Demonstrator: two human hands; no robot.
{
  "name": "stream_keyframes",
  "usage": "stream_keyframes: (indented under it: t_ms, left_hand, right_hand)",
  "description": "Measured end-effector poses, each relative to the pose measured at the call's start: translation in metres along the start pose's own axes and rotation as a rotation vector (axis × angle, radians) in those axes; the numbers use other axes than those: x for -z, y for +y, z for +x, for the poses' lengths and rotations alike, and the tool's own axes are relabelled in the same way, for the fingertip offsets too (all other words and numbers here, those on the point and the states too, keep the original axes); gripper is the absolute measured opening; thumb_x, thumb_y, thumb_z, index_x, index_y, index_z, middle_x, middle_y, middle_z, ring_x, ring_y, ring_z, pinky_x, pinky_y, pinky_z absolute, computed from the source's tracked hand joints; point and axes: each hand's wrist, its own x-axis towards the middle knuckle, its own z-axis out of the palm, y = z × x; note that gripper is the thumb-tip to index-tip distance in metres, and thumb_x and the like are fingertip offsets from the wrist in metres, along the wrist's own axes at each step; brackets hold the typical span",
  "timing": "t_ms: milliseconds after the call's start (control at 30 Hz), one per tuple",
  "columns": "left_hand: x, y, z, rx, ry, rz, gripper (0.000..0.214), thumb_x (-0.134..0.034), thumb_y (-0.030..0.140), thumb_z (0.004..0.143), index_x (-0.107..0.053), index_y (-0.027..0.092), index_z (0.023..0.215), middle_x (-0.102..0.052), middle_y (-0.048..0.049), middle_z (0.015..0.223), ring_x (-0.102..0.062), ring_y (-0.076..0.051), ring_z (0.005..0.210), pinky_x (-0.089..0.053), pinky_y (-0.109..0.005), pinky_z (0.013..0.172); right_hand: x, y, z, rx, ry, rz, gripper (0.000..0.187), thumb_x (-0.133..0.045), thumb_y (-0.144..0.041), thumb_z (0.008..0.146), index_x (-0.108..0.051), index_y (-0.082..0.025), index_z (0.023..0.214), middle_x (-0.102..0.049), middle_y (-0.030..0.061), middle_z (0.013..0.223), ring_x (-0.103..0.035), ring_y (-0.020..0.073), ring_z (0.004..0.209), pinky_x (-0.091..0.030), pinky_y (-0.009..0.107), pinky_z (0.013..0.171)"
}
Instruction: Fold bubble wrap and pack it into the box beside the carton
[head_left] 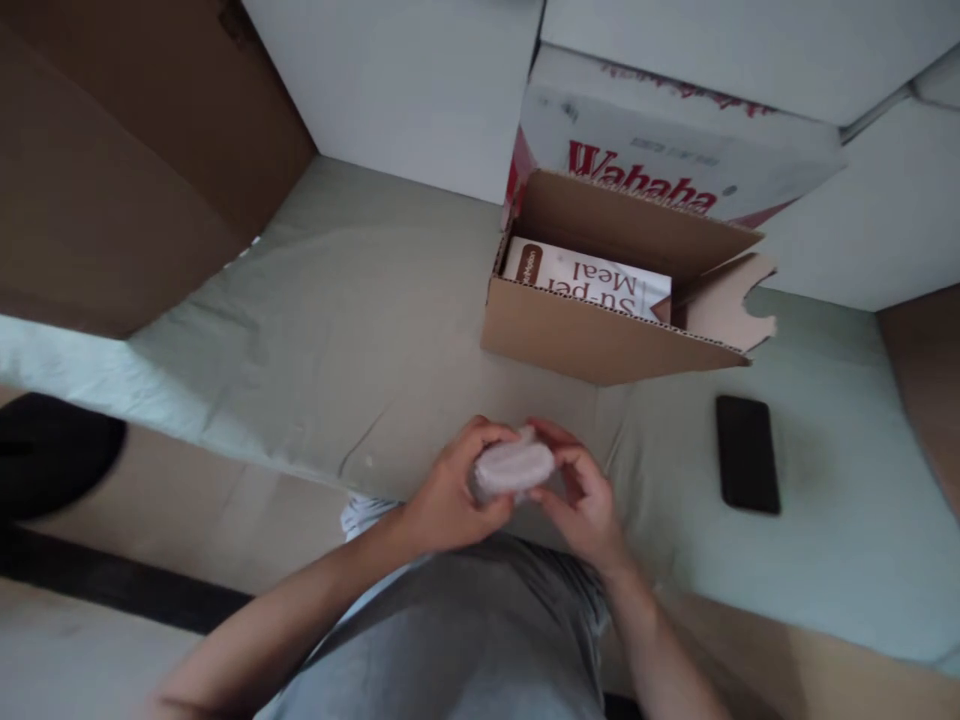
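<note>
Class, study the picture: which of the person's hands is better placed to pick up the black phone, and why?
Right. The right hand is nearer the phone, with only bare sheet between them; the left hand would have to cross over. Both hold the pale object.

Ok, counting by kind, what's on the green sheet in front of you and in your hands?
Cartons: 2, the open brown carton and the Wahaha carton behind it
Printed packs: 1, the Super Meal pack inside the open carton
Phones: 1, the black phone
Small packets: 1, the pale packet held by left hand and right hand
Total: 5
</note>
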Motion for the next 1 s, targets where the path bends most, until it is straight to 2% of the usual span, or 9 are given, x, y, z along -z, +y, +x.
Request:
stream_keyframes:
  t_ms: [100, 200, 267, 367, 400, 467, 600, 700, 1000]
  left_hand:
    - [0.004, 0.018, 0.005, -0.137, -0.178, -0.012, 0.051, -0.059, 0.014, 0.067, -0.047, 0.023, 0.116, -0.056, -0.0043, 0.094, -0.058, -0.016, 0.08, -0.051, -0.027, 0.069]
    - [0.012, 0.032, 0.015, -0.299, -0.299, 0.086, 0.064, -0.062, 0.022, 0.075, -0.035, 0.022, 0.133, -0.056, -0.0112, 0.111, -0.058, -0.022, 0.099, -0.052, -0.034, 0.081]
    - [0.023, 0.041, 0.028, -0.437, -0.245, 0.235, 0.071, -0.063, 0.028, 0.077, -0.028, 0.022, 0.139, -0.049, -0.0152, 0.128, -0.048, -0.029, 0.12, -0.045, -0.044, 0.098]
    - [0.042, 0.057, 0.058, -0.553, -0.043, 0.512, 0.06, -0.06, 0.022, 0.079, -0.038, 0.028, 0.135, -0.046, -0.0088, 0.136, -0.036, -0.031, 0.133, -0.029, -0.054, 0.109]
    - [0.047, 0.062, 0.07, -0.555, 0.001, 0.588, 0.054, -0.059, 0.021, 0.079, -0.043, 0.03, 0.13, -0.048, -0.0062, 0.135, -0.037, -0.031, 0.133, -0.024, -0.056, 0.111]
    - [0.054, 0.071, 0.095, -0.511, 0.014, 0.679, 0.044, -0.058, 0.025, 0.081, -0.05, 0.029, 0.124, -0.054, -0.0037, 0.129, -0.042, -0.031, 0.13, -0.015, -0.059, 0.113]
    - [0.052, 0.077, 0.133, -0.458, -0.118, 0.746, 0.032, -0.056, 0.033, 0.083, -0.057, 0.021, 0.112, -0.064, -0.0044, 0.11, -0.056, -0.032, 0.115, -0.007, -0.065, 0.111]
    - [0.048, 0.074, 0.14, -0.455, -0.141, 0.795, 0.022, -0.055, 0.032, 0.083, -0.061, 0.022, 0.102, -0.067, -0.0032, 0.094, -0.064, -0.029, 0.099, -0.011, -0.063, 0.111]
    - [0.045, 0.071, 0.131, -0.449, -0.121, 0.828, 0.013, -0.054, 0.031, 0.084, -0.062, 0.023, 0.09, -0.066, -0.0014, 0.08, -0.066, -0.026, 0.084, -0.023, -0.06, 0.109]
  right_hand:
    - [0.029, -0.019, -0.011, -0.058, -0.138, 0.035, 0.013, -0.062, -0.026, 0.081, -0.051, -0.024, 0.087, -0.065, 0.0051, 0.101, -0.063, 0.0181, 0.094, -0.052, 0.032, 0.081]
    - [0.059, -0.046, -0.011, -0.038, -0.065, -0.04, 0.011, -0.064, -0.025, 0.079, -0.055, -0.024, 0.085, -0.065, 0.0047, 0.096, -0.063, 0.0196, 0.088, -0.052, 0.032, 0.073]
    - [0.079, -0.068, 0.002, 0.018, 0.208, -0.135, 0.012, -0.067, -0.026, 0.076, -0.058, -0.025, 0.084, -0.064, 0.0038, 0.086, -0.063, 0.0199, 0.077, -0.05, 0.033, 0.063]
    - [0.108, -0.101, 0.039, 0.218, 0.876, -0.383, 0.019, -0.076, -0.026, 0.064, -0.063, -0.024, 0.078, -0.058, 0.002, 0.069, -0.055, 0.0179, 0.061, -0.04, 0.032, 0.051]
    - [0.116, -0.11, 0.054, 0.273, 0.965, -0.503, 0.017, -0.075, -0.027, 0.065, -0.063, -0.023, 0.076, -0.059, 0.0029, 0.072, -0.057, 0.0188, 0.065, -0.04, 0.034, 0.055]
    - [0.126, -0.124, 0.083, 0.273, 0.863, -0.807, 0.012, -0.069, -0.03, 0.072, -0.061, -0.022, 0.075, -0.06, 0.0037, 0.076, -0.058, 0.0187, 0.071, -0.042, 0.034, 0.063]
    - [0.126, -0.135, 0.124, 0.106, 0.394, -1.306, 0.006, -0.058, -0.025, 0.079, -0.057, -0.019, 0.079, -0.061, 0.003, 0.071, -0.058, 0.0179, 0.068, -0.039, 0.031, 0.061]
    - [0.119, -0.13, 0.139, -0.016, 0.25, -1.53, 0.009, -0.052, -0.022, 0.078, -0.057, -0.017, 0.074, -0.058, 0.0044, 0.063, -0.059, 0.0205, 0.065, -0.031, 0.029, 0.055]
    - [0.126, -0.111, 0.153, 0.019, -0.05, -1.385, 0.036, -0.053, -0.032, 0.078, -0.048, -0.019, 0.044, -0.041, 0.0005, 0.043, -0.051, 0.0157, 0.053, -0.028, 0.028, 0.053]
